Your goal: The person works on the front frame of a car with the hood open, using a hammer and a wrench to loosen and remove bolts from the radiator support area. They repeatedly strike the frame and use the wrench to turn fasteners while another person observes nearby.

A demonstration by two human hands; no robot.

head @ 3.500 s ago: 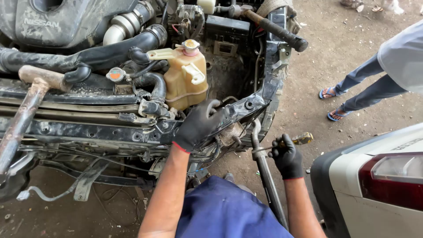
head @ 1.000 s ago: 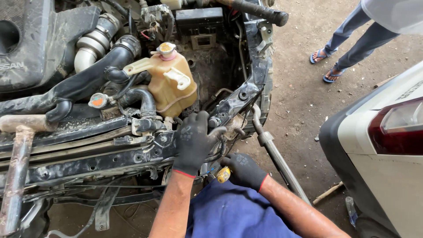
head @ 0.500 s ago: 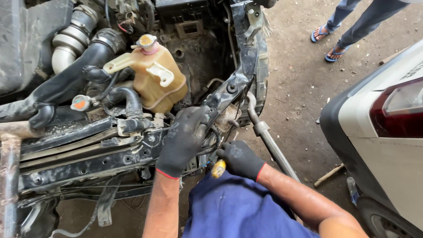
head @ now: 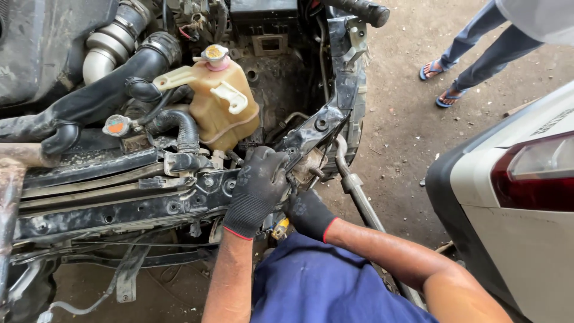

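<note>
From my remote seat, over the last few seconds the view has drawn closer to the engine bay and the right hand has come in from the long steel rod (head: 357, 194) it held out on the right, so both gloved hands now work at one spot on the front crossmember (head: 119, 206).

At the left edge of the bay, a black intake hose (head: 101, 96) sweeps up to a ribbed metal pipe, and below it sits a small round cap with an orange-red centre (head: 116, 125).

Right of that stands the yellowed coolant reservoir (head: 224, 110), with a pink-and-cream round cap and a cream bracket on its face; I make out no readable label on it.

The left hand (head: 257, 188), in a black glove with a red cuff, lies closed over the crossmember's right end, its grip wrapped on the dirty metal where the bent corner bracket (head: 320, 128) meets it.

Just beside and below, the right hand (head: 305, 212) is tucked under the same joint; a yellow-handled tool (head: 279, 227) shows at its palm, but I cannot tell how firmly it is held.

The rod now leans free toward the dirt floor (head: 400, 149).

At far right are a white car's red tail lamp (head: 535, 173) and a bystander's sandalled feet (head: 439, 84).
</note>
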